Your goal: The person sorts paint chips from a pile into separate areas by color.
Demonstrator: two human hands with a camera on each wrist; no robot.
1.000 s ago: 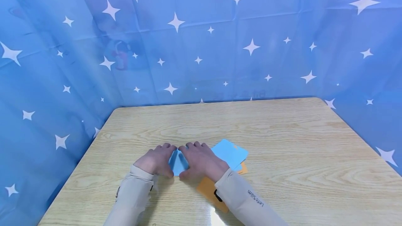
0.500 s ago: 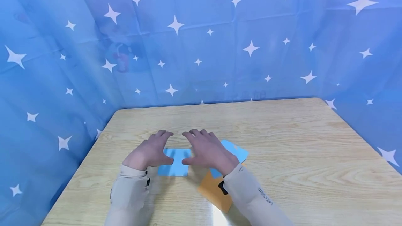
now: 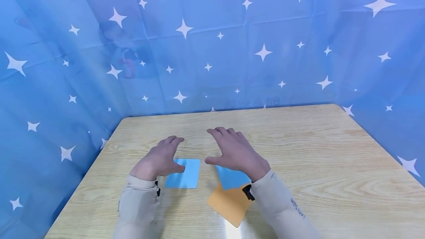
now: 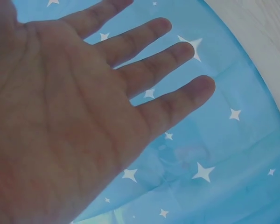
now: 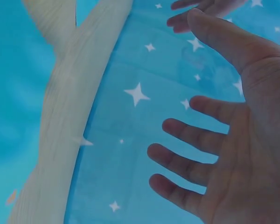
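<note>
Item: blue paper square (image 3: 184,173), flat on counter (image 3: 299,146), partly under left hand (image 3: 158,160). Likely light, thin, limp, creasable; pinch at free edge or corner. Left hand, right hand (image 3: 237,153): fingers spread, holding nothing.

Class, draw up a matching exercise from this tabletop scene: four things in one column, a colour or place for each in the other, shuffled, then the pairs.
1. folded paper
2. bottom sheet
3. curtain
4. right hand

a. orange
b. blue with white stars
c. plain blue, by the left hand
d. above the sheet stack, fingers spread

Pairs: 1-c, 2-a, 3-b, 4-d
</note>
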